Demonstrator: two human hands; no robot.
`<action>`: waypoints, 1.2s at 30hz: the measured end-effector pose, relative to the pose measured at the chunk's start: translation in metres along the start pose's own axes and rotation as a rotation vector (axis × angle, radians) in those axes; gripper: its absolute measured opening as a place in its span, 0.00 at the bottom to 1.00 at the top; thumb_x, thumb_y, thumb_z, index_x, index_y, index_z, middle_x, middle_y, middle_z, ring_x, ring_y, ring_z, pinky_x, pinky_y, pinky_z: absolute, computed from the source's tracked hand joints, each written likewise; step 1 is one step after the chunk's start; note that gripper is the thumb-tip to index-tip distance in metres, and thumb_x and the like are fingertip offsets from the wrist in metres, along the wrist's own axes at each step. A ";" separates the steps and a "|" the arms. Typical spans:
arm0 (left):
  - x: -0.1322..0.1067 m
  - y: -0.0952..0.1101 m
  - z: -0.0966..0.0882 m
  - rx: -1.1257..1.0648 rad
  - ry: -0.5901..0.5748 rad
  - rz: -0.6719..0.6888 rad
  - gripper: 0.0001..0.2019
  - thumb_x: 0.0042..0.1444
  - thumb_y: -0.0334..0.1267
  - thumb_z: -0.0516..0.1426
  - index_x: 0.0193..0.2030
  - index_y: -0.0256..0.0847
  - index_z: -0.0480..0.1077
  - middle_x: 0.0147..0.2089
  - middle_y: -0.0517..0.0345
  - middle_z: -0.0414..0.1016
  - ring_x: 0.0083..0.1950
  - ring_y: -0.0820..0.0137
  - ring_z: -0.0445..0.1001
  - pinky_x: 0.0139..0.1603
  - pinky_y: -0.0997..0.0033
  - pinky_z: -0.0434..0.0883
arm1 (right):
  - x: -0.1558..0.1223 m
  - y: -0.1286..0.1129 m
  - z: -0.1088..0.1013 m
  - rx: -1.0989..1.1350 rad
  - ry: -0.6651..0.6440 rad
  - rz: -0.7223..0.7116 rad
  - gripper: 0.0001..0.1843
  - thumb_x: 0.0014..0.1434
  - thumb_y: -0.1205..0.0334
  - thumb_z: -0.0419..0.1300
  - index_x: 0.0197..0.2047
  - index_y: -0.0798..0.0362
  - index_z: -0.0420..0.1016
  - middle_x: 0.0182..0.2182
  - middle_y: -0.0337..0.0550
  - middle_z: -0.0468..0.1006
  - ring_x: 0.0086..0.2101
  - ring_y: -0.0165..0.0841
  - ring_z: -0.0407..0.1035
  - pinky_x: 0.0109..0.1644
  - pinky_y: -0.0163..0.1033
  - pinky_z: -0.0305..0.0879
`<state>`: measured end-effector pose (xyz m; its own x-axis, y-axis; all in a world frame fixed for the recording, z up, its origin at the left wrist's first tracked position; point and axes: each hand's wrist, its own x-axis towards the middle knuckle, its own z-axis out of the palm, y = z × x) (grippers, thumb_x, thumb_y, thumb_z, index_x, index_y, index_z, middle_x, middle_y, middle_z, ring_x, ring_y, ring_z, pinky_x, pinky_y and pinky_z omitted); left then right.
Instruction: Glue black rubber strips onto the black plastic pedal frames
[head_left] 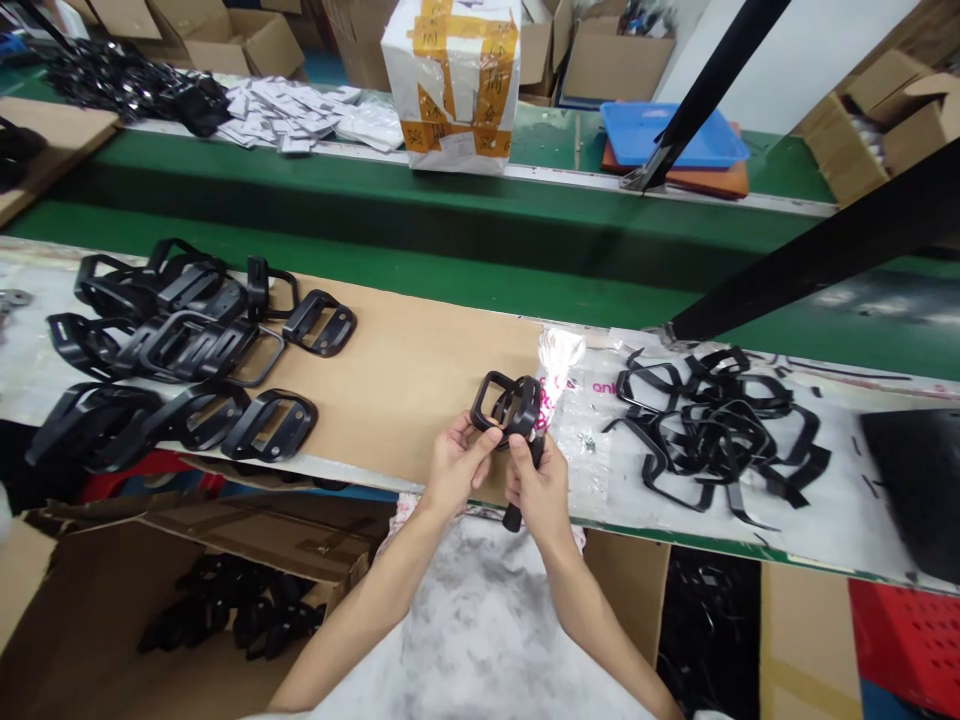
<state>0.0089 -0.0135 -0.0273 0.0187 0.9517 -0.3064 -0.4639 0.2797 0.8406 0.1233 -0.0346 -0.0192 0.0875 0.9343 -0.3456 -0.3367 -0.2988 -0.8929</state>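
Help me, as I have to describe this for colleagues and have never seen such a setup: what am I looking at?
There is no machine here: a person works with two bare hands. The single picture comes from a camera worn on the head, looking forward and down, so you see roughly what the wearer sees.

The left hand holds a black frame-like part over a brown sheet. The right hand grips a dark-handled tool beside it; its tip can't be made out.

On the worktop, black parts lie grouped to the left, and bent black strips are heaped to the right. Farther back stands a white box with yellow tape.
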 end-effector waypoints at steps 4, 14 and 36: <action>0.005 0.002 0.002 0.057 -0.028 -0.011 0.22 0.53 0.52 0.74 0.40 0.37 0.74 0.39 0.61 0.78 0.13 0.90 0.54 0.13 0.81 0.48 | 0.001 -0.004 -0.003 0.029 0.035 0.014 0.34 0.57 0.30 0.72 0.35 0.47 0.59 0.16 0.22 0.56 0.14 0.20 0.48 0.14 0.25 0.48; 0.007 0.036 -0.037 0.382 -0.257 -0.007 0.17 0.58 0.51 0.70 0.41 0.38 0.79 0.40 0.51 0.83 0.42 0.64 0.80 0.47 0.66 0.76 | -0.001 -0.016 -0.010 0.014 -0.015 0.080 0.36 0.55 0.29 0.73 0.34 0.47 0.57 0.18 0.21 0.54 0.15 0.19 0.44 0.14 0.25 0.45; 0.086 0.040 -0.063 1.708 -0.235 0.699 0.11 0.65 0.39 0.59 0.30 0.42 0.73 0.40 0.46 0.72 0.47 0.53 0.70 0.49 0.52 0.70 | 0.044 -0.017 -0.009 -0.298 -0.024 -0.120 0.28 0.62 0.33 0.67 0.33 0.47 0.63 0.20 0.29 0.59 0.20 0.29 0.55 0.20 0.33 0.51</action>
<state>-0.0635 0.0714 -0.0481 0.4171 0.8898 0.1849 0.8387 -0.4552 0.2990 0.1415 0.0097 -0.0221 0.0862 0.9696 -0.2289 -0.0352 -0.2267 -0.9733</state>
